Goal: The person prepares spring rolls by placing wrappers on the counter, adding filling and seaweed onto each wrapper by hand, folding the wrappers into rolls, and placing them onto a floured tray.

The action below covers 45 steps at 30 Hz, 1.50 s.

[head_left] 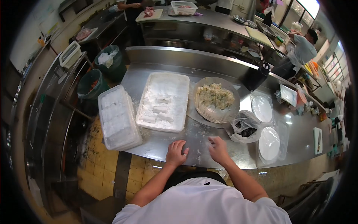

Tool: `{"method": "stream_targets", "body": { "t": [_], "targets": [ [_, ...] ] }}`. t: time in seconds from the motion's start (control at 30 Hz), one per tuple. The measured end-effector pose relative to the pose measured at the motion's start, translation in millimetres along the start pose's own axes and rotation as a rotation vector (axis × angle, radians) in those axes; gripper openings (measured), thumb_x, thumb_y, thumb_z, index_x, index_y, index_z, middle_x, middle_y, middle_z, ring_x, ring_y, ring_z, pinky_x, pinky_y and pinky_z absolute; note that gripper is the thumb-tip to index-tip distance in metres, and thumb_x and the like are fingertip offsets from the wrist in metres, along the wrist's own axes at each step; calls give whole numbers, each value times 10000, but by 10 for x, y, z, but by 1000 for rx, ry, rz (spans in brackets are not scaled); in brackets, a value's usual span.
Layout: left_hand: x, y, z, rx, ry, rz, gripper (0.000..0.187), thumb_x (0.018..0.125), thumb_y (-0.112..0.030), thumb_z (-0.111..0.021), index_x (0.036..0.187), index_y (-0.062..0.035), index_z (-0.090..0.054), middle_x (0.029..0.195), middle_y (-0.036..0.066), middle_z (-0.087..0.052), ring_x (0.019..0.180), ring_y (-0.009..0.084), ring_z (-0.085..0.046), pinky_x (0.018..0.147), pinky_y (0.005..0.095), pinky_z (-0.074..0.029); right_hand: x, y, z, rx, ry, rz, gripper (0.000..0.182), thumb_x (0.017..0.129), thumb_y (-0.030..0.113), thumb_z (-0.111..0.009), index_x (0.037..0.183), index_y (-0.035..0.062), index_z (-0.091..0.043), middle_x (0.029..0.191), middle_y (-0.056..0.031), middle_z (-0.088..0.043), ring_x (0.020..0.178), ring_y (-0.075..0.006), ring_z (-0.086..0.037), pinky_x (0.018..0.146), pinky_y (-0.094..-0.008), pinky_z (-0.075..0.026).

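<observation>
My left hand (176, 153), with a ring on one finger, rests low over the steel table's front edge, its fingers loosely bent and nothing seen in them. To its right, my right hand (218, 149) has its fingers curled in, slightly blurred; whatever they hold, if anything, is hidden. Ahead of my left hand lies a white tray (166, 86) dusted with flour, with several small white floured pieces (160, 109) near its front. Beyond my right hand sits a round metal bowl (214, 116) of pale shredded filling flecked with green (216, 96).
Stacked trays (115, 115) of floured pieces stand at the left. On the right are a plastic bag (246, 128) with dark contents, white plates (269, 143) and a knife on a white board (317, 140). Green bins (111, 61) stand behind left. Co-workers (300, 48) are at other counters.
</observation>
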<state>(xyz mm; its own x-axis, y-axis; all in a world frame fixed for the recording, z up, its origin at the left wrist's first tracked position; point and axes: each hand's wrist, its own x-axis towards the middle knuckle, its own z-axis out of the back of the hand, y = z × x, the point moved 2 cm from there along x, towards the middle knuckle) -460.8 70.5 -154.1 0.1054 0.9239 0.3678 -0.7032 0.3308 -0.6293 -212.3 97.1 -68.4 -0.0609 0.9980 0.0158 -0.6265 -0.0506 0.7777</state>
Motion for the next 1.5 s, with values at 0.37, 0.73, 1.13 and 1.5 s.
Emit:
{"method": "stream_targets", "body": {
  "t": [0.37, 0.73, 1.13, 1.5],
  "targets": [
    [160, -419, -455, -44, 218, -250, 483, 889, -250, -780, 1316, -61, -655, 1335, 136, -675, 1230, 362, -626, 1089, 513, -446, -1243, -1301, 1650, -559, -539, -299, 335, 845, 71, -756, 1179, 53, -748, 1241, -160, -692, 1210, -380, -629, 1011, -464, -524],
    [168, -595, -628, -72, 272, -310, 497, 879, -239, -792, 1316, -50, -650, 1325, 145, -680, 1223, 375, -627, 1083, 509, -456, -1039, -1779, 2024, -824, -585, -320, 161, 830, 91, -786, 985, 76, -744, 1232, -127, -689, 1194, -342, -601, 1010, -516, -460],
    [349, -1012, -345, -181, 273, -336, 762, 773, -216, -917, 1436, -33, -589, 1491, 191, -598, 1375, 401, -567, 1175, 515, -442, -979, -685, 970, -449, -240, 127, 173, 767, -1, -724, 875, 76, -614, 868, -153, -634, 896, -401, -657, 809, -510, -524],
    [237, -103, 10, 17, 182, -281, 341, 684, -60, -755, 1006, -160, -812, 1233, 71, -729, 1276, 336, -635, 1172, 555, -439, -373, -98, -407, -439, 31, 478, 186, 838, 158, -712, 996, 64, -679, 1038, -129, -676, 1009, -339, -680, 910, -472, -521]
  ]
}}
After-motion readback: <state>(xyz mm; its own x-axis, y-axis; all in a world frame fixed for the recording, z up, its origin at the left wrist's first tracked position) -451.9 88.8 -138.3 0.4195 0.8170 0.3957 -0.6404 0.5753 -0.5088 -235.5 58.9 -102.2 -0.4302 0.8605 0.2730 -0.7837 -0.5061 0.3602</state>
